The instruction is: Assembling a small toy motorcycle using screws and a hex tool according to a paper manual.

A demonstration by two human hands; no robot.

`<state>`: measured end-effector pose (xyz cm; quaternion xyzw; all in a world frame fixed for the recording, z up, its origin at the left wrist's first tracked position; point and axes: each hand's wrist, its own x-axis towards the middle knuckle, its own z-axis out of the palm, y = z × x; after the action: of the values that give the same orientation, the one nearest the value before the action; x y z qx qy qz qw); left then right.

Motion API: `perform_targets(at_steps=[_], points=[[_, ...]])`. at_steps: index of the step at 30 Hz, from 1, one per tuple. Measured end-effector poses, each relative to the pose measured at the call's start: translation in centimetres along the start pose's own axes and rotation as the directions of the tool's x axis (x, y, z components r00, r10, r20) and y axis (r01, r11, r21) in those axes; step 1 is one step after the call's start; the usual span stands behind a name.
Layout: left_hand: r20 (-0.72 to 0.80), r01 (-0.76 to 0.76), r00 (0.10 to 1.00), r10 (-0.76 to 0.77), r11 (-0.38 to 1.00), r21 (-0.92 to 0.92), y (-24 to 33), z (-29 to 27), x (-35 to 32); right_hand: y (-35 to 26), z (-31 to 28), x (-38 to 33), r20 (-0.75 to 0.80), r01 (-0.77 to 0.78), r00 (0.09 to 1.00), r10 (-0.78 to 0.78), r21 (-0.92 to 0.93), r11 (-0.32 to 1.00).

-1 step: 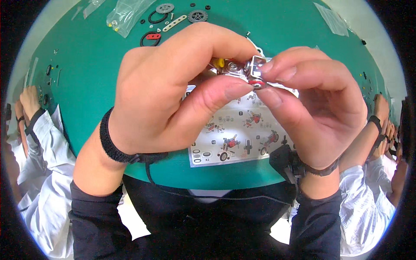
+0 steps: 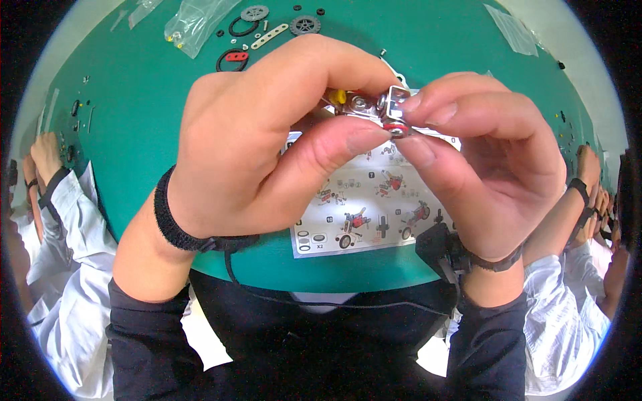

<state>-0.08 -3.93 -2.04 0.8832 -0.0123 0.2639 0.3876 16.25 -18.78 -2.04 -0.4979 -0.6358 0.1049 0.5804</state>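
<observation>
A small metal model part (image 2: 359,104) with bolt heads and a yellow piece (image 2: 340,97) is held above the green table. My left hand (image 2: 241,140) grips it between thumb and fingers, which cover much of it. At its right end sits a shiny bent bracket (image 2: 396,100) with a red bit under it. My right hand (image 2: 501,160) pinches this end between thumb and fingertips. Beneath both hands lies a printed instruction sheet (image 2: 364,180) with pictures of a toy motorcycle, partly hidden by them.
Beyond my left hand lie grey toothed wheels (image 2: 305,25), black rings (image 2: 243,27), a pale perforated strip (image 2: 269,36), a red perforated piece (image 2: 237,57) and a clear bag (image 2: 197,27). Another bag (image 2: 511,30) is at far right. Other people's hands (image 2: 47,155) show at both sides.
</observation>
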Motion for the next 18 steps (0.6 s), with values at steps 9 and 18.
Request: perform_targets(at_steps=[9, 18], points=[[0.028, 0.124, 0.992, -0.121, 0.974, -0.19, -0.3, 0.0, 0.4, -0.4, -0.6, 0.0, -0.108, -0.151, 0.981, 0.159, 0.075, 0.986], [-0.241, 0.104, 0.954, -0.176, 0.953, -0.285, -1.7, -0.1, 0.5, 3.0, -2.6, 0.5, -0.151, -0.449, 0.894, 0.422, -0.329, 0.831]])
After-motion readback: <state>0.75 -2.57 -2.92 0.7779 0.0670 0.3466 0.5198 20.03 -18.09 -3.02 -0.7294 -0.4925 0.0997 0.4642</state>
